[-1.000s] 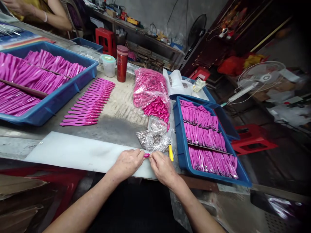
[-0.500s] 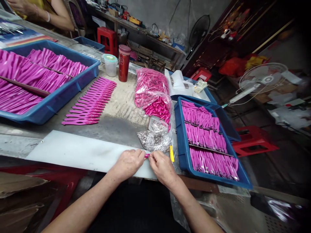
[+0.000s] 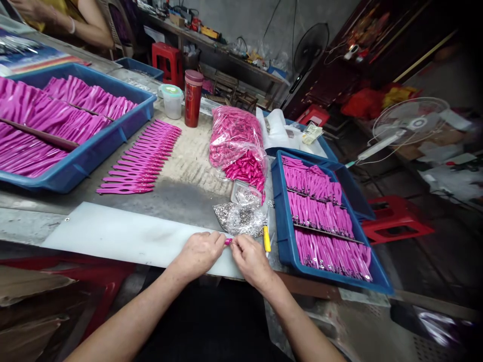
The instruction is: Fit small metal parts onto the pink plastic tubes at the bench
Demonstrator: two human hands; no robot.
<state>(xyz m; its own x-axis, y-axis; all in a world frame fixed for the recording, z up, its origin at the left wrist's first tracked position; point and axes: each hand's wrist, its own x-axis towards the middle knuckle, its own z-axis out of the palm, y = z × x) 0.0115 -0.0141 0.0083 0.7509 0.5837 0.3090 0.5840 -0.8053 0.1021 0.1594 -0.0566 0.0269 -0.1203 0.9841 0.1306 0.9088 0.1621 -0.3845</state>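
Observation:
My left hand (image 3: 199,254) and my right hand (image 3: 251,260) meet at the near edge of a white board (image 3: 113,234), fingers pinched together on one small pink piece (image 3: 228,242) between them. Just beyond lies a clear bag of small silver parts (image 3: 240,218) and a yellow-handled tool (image 3: 266,238). A clear bag of pink capsule-shaped pieces (image 3: 237,146) stands behind that. To the right, a blue tray (image 3: 281,221) holds rows of pink parts with metal rings. A row of flat pink handles (image 3: 141,160) lies on the table to the left.
A large blue tray (image 3: 94,151) of pink parts fills the far left. A red flask (image 3: 192,98) and a lidded cup (image 3: 172,100) stand behind the table. Another person's arm (image 3: 88,25) is at top left. Red stools and fans stand at right.

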